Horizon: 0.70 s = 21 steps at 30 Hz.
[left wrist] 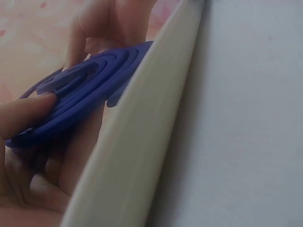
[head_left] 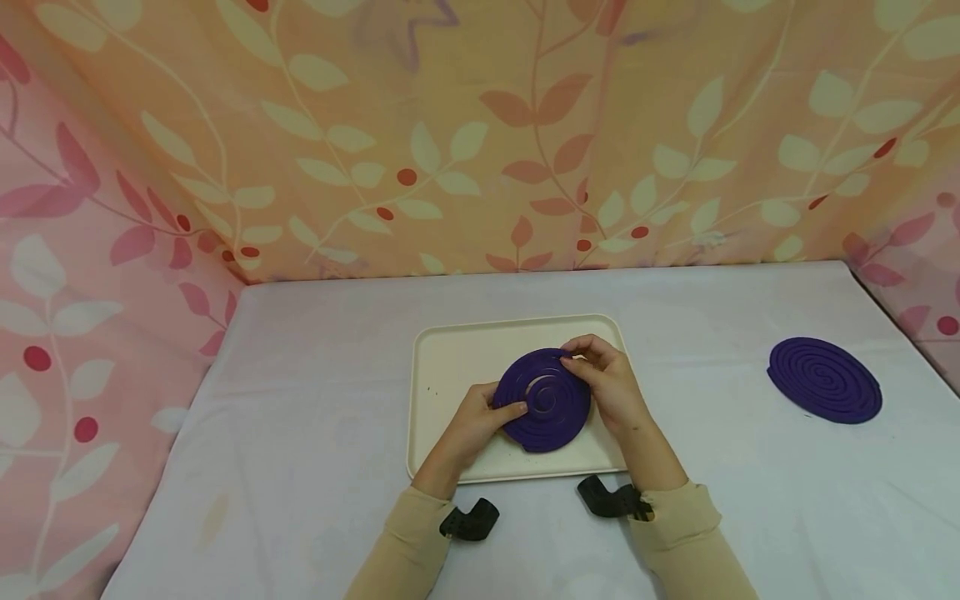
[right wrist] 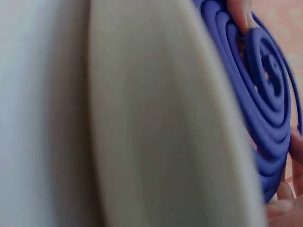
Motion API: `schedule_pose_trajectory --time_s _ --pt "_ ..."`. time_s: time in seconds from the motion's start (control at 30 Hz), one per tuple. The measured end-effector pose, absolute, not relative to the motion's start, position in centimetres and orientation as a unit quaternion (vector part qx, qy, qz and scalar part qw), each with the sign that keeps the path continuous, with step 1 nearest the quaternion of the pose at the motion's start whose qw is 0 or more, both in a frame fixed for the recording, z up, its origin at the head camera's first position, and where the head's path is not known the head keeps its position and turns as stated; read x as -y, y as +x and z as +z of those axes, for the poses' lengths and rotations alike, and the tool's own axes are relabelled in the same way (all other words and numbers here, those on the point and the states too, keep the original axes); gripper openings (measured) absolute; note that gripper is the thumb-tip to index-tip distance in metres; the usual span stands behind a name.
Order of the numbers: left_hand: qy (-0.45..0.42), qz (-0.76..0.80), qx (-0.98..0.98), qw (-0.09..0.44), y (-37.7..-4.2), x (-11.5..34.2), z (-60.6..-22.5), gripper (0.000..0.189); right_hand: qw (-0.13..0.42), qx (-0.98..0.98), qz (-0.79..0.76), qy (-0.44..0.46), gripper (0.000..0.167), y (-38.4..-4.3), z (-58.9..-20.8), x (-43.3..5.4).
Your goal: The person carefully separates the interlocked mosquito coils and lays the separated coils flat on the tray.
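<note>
Over the tray, my two hands hold up a round purple mosquito coil (head_left: 555, 427), wound in a spiral with narrow gaps between its turns. My left hand (head_left: 471, 418) grips its left side, the thumb lying on the face near the centre and the other fingers behind. At the upper right edge, my right hand (head_left: 617, 390) pinches the outer turn between thumb and fingers. The left wrist view shows the coil (left wrist: 94, 87) tilted, partly hidden by the tray's wall (left wrist: 142, 123). In the right wrist view, the coil (right wrist: 227, 52) shows a wider gap near its inner turns.
The cream rectangular tray (head_left: 450, 354) stands on a white cloth-covered table (head_left: 300, 417), with a few dark crumbs at its left. Another purple mosquito coil (head_left: 825, 382) lies flat on the right. Floral curtains (head_left: 420, 150) close off the back and sides.
</note>
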<state>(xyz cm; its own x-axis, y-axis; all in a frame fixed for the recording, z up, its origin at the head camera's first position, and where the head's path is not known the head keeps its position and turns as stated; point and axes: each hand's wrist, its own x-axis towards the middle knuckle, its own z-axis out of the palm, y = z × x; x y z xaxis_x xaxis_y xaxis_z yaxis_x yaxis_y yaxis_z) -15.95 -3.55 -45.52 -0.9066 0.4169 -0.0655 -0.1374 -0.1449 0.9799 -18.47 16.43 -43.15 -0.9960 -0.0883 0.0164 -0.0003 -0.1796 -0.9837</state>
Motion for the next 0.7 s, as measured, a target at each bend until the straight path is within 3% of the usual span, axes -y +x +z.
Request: schedule_pose_trajectory --time_s 0.27,0.7 --pt "0.061 0.770 -0.614 0.163 -16.10 3.67 -45.68 0.033 0.044 -0.635 -0.771 0.005 0.018 -18.50 -42.97 -16.33" --pt "0.034 0.821 -0.551 0.147 -16.06 4.30 -45.42 0.038 0.088 -0.586 -0.805 -0.034 0.032 -18.56 -43.10 -16.61"
